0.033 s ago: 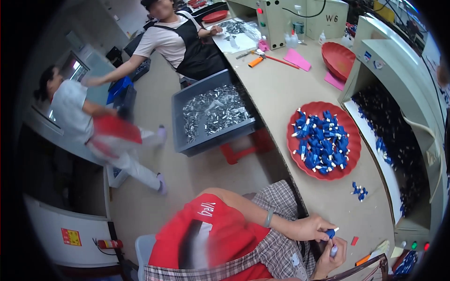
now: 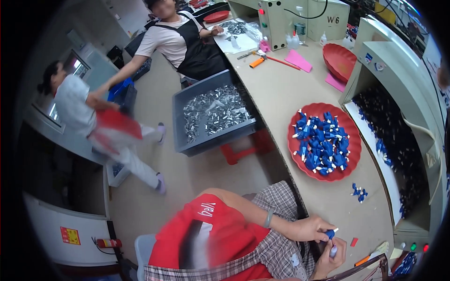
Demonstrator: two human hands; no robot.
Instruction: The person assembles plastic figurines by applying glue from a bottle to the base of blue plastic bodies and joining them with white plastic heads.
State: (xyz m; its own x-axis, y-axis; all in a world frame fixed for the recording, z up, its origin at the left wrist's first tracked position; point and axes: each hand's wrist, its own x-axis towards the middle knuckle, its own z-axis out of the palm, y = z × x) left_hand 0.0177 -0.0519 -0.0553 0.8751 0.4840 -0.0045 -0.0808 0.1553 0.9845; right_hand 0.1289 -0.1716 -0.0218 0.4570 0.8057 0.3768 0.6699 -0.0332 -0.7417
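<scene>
My left hand (image 2: 307,229), a bracelet at its wrist, is closed with thumb and fingers pinching a small blue piece with a white tip (image 2: 331,233). Just below it, my right hand (image 2: 329,260) is closed with its fingertips close against the piece's lower end. A pale lavender bit (image 2: 333,251) shows at the right thumb; whether it is held or worn I cannot tell. Ahead on the table, a red scalloped plate (image 2: 300,165) holds a heap of similar blue pieces (image 2: 326,143). Several loose ones (image 2: 359,192) lie beside it.
A pale machine (image 2: 412,56) with dark contents and blue pieces at its opening lines the right side. A grey crate (image 2: 187,149) of small shiny parts stands left of the table (image 2: 276,89). One co-worker (image 2: 180,44) sits at the far end; another (image 2: 77,100) stands at the left.
The standing co-worker at the left has shifted slightly, with the arm now near the seated co-worker's outstretched hand. My own hands keep the same hold.
</scene>
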